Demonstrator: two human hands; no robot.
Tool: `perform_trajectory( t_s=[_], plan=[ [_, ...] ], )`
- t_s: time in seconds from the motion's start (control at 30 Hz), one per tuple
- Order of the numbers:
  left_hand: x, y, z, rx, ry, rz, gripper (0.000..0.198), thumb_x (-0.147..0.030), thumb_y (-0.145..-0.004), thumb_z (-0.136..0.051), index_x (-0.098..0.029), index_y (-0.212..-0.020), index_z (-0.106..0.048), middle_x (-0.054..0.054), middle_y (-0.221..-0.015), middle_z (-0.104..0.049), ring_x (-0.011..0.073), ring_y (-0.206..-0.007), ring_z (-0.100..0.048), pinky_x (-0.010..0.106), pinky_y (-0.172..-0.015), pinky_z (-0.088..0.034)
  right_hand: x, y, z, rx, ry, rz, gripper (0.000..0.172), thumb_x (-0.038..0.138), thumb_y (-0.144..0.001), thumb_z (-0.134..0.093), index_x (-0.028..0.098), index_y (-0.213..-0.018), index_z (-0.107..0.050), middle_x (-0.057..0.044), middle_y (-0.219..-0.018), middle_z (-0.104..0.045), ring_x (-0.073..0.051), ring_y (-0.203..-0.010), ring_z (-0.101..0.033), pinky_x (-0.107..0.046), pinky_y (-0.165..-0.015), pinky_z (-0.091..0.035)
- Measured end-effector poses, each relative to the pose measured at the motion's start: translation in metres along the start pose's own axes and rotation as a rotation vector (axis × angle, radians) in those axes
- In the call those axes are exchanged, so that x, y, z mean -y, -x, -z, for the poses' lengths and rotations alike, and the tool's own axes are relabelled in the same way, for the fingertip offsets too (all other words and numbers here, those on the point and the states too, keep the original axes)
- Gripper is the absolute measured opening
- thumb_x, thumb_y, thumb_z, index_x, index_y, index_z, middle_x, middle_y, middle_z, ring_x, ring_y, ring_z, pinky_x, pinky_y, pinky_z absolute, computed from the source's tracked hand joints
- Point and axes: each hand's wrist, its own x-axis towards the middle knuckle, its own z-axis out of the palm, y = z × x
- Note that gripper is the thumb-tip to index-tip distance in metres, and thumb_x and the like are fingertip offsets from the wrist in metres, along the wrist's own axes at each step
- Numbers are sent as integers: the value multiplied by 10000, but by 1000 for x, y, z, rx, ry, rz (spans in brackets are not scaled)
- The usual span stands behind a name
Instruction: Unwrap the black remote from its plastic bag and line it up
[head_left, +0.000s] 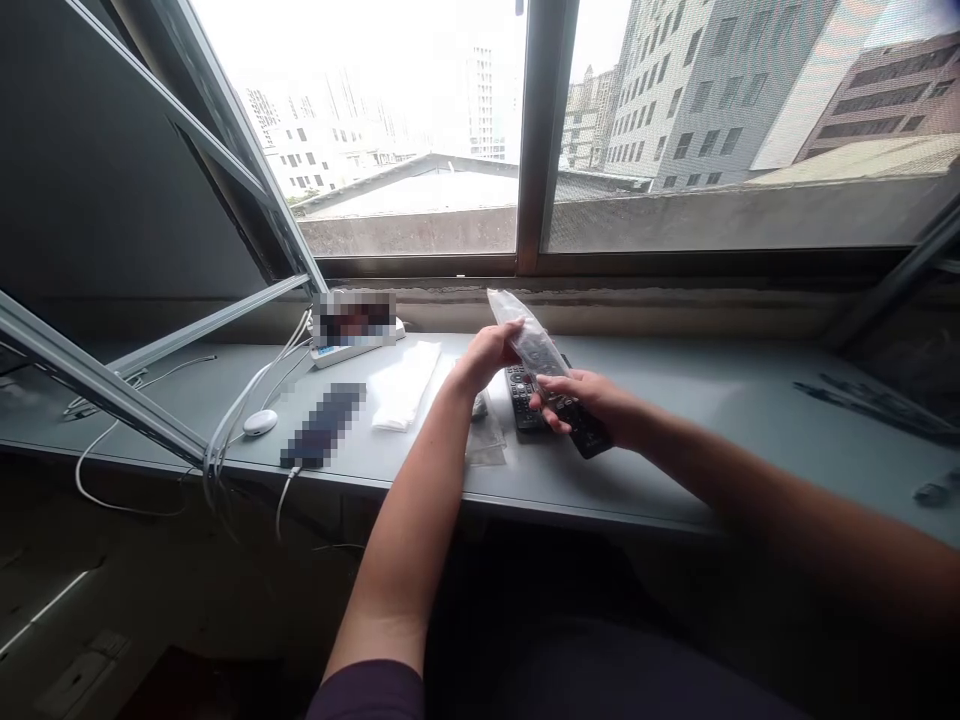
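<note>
My right hand (589,398) grips the lower end of a black remote control (581,425) held tilted above the grey sill. A clear plastic bag (521,328) covers the remote's upper half, and my left hand (487,355) holds the bag at its left side. A second black remote (520,398) lies flat on the sill just under my hands. Next to it rests a small clear packet (486,438).
The grey window sill (690,440) runs across the view under a large window (532,140). On its left lie a folded white cloth (405,385), a dark phone (322,425), a white power strip (352,345), a white puck (259,422) and several cables (225,430). Dark tools (877,405) lie at far right.
</note>
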Motion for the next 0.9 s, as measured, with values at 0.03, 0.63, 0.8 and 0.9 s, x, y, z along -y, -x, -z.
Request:
perform_trajectory(
  t_s=[0.03,0.63,0.8,0.9],
  plan=[
    [-2,-1,0,-30,15,-27,243,-322,-1064,-790,-113,-1165,-863,189,-1027,-904,312,-961,-872,395,-942,-674,0,0,-1,14,4,-2,440,517,-963,-1014,138,-980,-790,-78,-740,-773,-136,-541,-633,-244,-523,-546],
    [-14,-6,17,-362,156,-204,440,-344,-1180,-469,-126,-1381,-795,158,-1179,-918,264,-1157,-871,319,-930,-683,17,2,12,-350,-65,267,345,478,-1022,-938,199,-1215,-871,-51,-831,-807,-164,-574,-677,-269,-498,-590],
    [-13,0,7,-152,84,-148,456,-411,-1138,-549,-149,-1411,-803,172,-1289,-906,317,-1244,-856,398,-1064,-662,16,1,16,-247,-7,132,517,483,-1040,-927,188,-1454,-835,-107,-901,-873,-185,-567,-728,-268,-503,-597],
    [-13,5,-1,-39,44,-105,434,-413,-1116,-566,-137,-1334,-820,195,-1318,-895,326,-1233,-858,410,-1106,-643,15,5,13,-101,47,58,637,534,-1034,-929,155,-1530,-806,-91,-769,-840,-184,-532,-714,-250,-504,-581]
  ],
)
